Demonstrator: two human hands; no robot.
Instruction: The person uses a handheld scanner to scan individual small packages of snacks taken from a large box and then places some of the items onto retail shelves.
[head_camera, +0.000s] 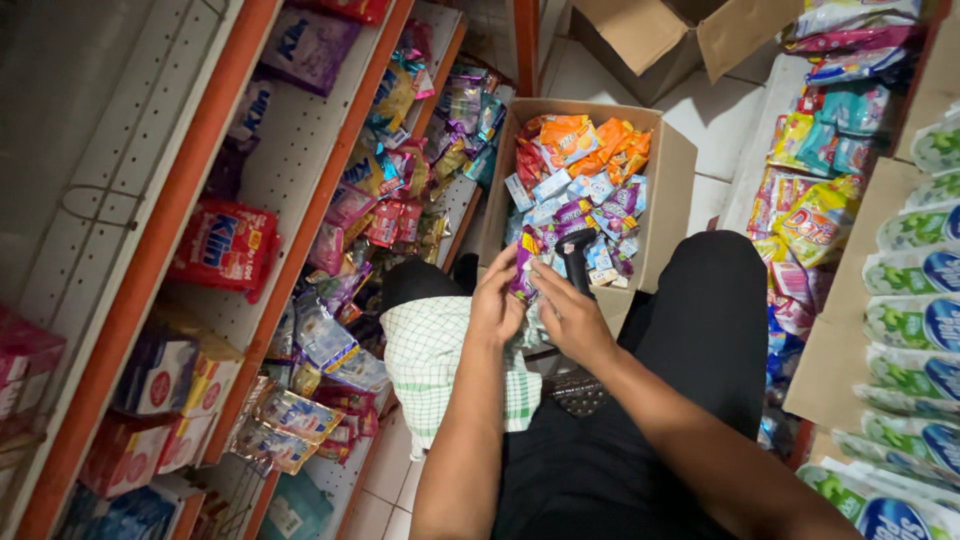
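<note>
My left hand (497, 300) and my right hand (572, 318) meet over my lap, both gripping a purple sachet strip (525, 262) pulled up from the box. Just behind the hands stands an open cardboard box (668, 180) filled with several orange, purple and blue sachet packs (585, 190). A black handheld scanner (577, 258) pokes up between my right hand and the box. A green-and-white checked cloth (430, 350) lies over my left knee, and my legs are in black trousers (700, 320).
Orange-framed white pegboard shelves (300, 200) run along the left, holding red packs, boxes and hanging sachets. On the right, a rack (850, 330) carries colourful detergent bags and green-blue pouches. Another open carton (660, 35) sits on the tiled floor (720, 120) beyond.
</note>
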